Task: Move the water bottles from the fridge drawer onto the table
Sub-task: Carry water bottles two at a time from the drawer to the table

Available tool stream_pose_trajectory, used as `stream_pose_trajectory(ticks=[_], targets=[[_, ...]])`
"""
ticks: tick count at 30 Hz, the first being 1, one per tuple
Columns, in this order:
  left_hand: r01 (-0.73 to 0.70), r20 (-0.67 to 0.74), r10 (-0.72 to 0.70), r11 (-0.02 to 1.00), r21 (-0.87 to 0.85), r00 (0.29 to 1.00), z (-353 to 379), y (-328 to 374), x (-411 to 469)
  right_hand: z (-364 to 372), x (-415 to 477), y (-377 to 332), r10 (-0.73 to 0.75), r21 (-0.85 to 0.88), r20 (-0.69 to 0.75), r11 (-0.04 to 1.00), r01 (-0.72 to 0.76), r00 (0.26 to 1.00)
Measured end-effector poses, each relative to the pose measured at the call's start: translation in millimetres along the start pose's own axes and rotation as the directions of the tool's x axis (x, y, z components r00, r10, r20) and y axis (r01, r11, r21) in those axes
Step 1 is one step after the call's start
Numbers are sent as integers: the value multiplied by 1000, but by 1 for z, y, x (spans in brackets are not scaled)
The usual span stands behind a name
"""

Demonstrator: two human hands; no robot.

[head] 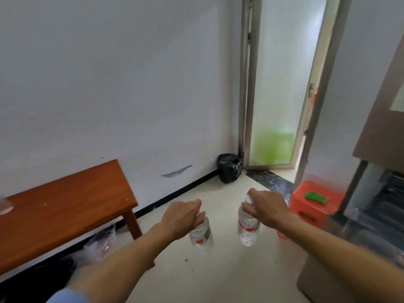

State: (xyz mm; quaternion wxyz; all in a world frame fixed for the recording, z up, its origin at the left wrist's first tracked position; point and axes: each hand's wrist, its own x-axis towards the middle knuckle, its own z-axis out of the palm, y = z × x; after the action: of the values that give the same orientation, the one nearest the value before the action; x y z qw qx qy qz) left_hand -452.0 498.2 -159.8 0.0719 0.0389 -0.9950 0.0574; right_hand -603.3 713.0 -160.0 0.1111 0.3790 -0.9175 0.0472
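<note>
Right of the wooden surface (65, 206), over the pale floor (218, 278), two hands each carry one water bottle by its top. The left hand (182, 217) is curled round the neck of the left bottle (202, 236), whose cap is hidden. The right hand (265, 209) pinches the right bottle (248, 230) just under its white cap. Both bottles hang upright in the air, apart from each other and not on the surface. Farther right of the surface are a black bag (229, 168) by the wall and an orange stool (314, 206) bearing a green cloth (316, 197).
</note>
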Motion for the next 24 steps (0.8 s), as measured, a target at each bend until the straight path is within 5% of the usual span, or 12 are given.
stream_pose_trajectory(ticks=[9, 15, 24], targets=[[305, 42, -312, 944, 124, 949, 15, -213, -134, 50, 111, -251, -267, 140, -2, 954, 265, 964], [480, 41, -506, 838, 258, 861, 29, -319, -213, 66, 180, -385, -495, 124, -30, 860, 495, 868], [767, 105, -796, 603, 218, 596, 61, -476, -259, 113, 306, -572, -727, 117, -35, 679, 725, 686]])
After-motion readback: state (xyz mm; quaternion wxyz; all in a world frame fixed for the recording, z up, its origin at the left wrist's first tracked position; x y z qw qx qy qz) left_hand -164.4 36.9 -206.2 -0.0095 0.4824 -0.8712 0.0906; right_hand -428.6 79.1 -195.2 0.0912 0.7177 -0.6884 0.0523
